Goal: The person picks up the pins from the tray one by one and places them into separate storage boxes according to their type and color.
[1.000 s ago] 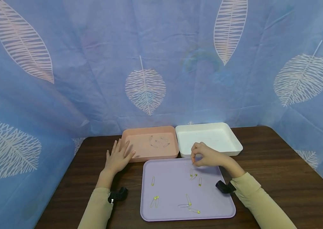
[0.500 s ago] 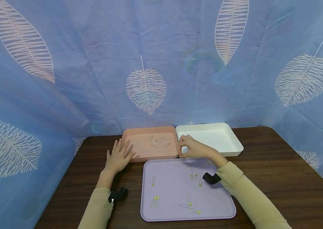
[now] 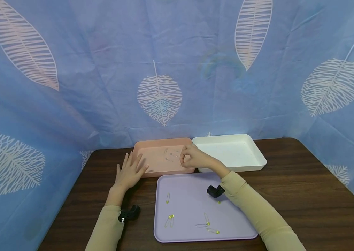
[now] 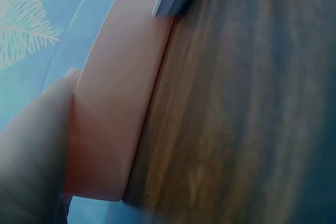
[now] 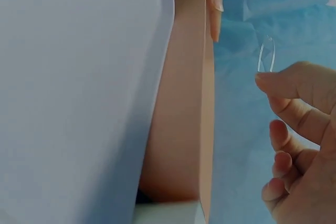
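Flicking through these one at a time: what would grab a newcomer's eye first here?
Probably the blue cloth with big white leaf prints, which fills the background behind the table. Next, the right hand, pinching a safety pin above the right part of the pink tray. Then the yellow-ended pins scattered on the purple tray in front.

Shallow pink rectangular tray (image 3: pixel 153 158): no readable text
Shallow white rectangular tray (image 3: pixel 236 153): none readable
Flat lilac rectangular tray (image 3: pixel 189 200): none readable
Blue leaf-printed cloth (image 3: pixel 192 35): no legible lettering
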The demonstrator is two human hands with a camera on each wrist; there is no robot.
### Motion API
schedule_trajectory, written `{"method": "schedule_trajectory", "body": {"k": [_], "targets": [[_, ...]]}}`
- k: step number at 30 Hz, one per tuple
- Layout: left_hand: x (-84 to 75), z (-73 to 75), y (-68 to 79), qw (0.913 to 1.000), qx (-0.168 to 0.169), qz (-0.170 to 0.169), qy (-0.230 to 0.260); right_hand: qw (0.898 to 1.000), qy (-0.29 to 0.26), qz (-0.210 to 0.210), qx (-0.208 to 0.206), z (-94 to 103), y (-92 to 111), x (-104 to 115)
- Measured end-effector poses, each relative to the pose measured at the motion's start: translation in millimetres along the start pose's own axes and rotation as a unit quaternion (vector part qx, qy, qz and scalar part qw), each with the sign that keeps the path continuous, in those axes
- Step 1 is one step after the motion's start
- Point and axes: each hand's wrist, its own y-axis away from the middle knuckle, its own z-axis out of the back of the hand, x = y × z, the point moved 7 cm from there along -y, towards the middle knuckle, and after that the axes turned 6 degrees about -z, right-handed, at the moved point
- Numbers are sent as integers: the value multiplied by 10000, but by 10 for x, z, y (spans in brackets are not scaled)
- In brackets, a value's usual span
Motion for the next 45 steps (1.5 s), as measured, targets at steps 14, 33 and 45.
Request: {"method": "schedule_trajectory", "body": {"k": [14,33,45], "targets": [[-9,31,-11,10000,-20,19,16,9963,306,-265,-756,-172,-453,84],[13,10,-11,9999,28,49,-83,9891,754,-781,-997,-287,-869,92],[5,8,-1,10000,-51,15,-25,9822,933,-1052,-1242,-358,-1018,105]]}}
